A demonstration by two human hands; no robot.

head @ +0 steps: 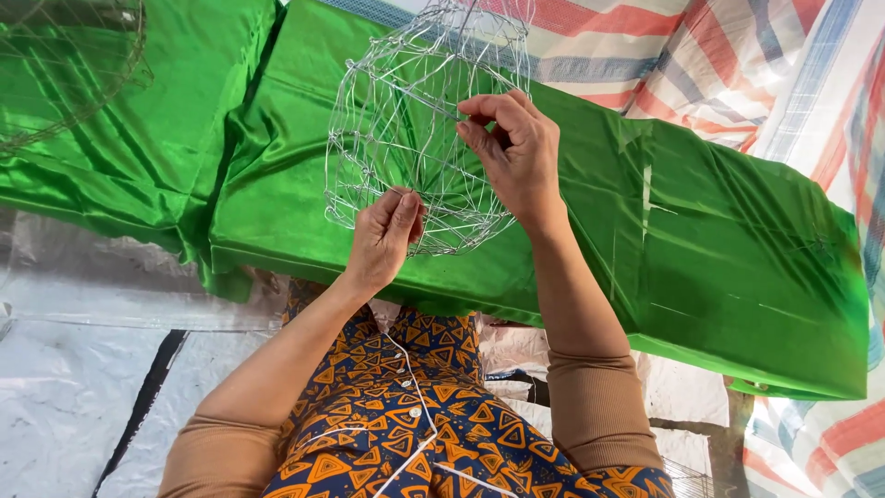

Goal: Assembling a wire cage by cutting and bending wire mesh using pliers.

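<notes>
From the head view, a rounded wire frame (pixel 419 129), made of thin silvery wires crossing in a loose dome-like cage, is standing over a long block wrapped in shiny green satin cloth (pixel 645 231), which is serving as the worktop.

The left hand (pixel 385 238) is sitting at the near, lower rim of the wire frame. Its grip is closing tight, thumb pressing against curled fingers, pinching one of the rim wires.

The right hand (pixel 516 152) is reaching in at the right side of the wire frame, a little above the frame's middle. Its grip is narrowing to a pinch, thumb and forefinger meeting on a thin wire strand, while the other fingers are curling loosely behind. Both forearms are running back from the frame toward the person, ending in tan sleeves (pixel 599 406), and a navy garment with orange triangles (pixel 406 415) is showing below the frame.

Left of the wire frame, a second fold of green cloth (pixel 120 138) is lying with another wire frame (pixel 64 65) on it, well apart from the hands. Behind and to the right of the wire frame, a striped red, white and blue tarp (pixel 728 65) is spreading out. Near the person, below and left of the frame, silvery plastic sheeting (pixel 83 387) is covering the ground.
</notes>
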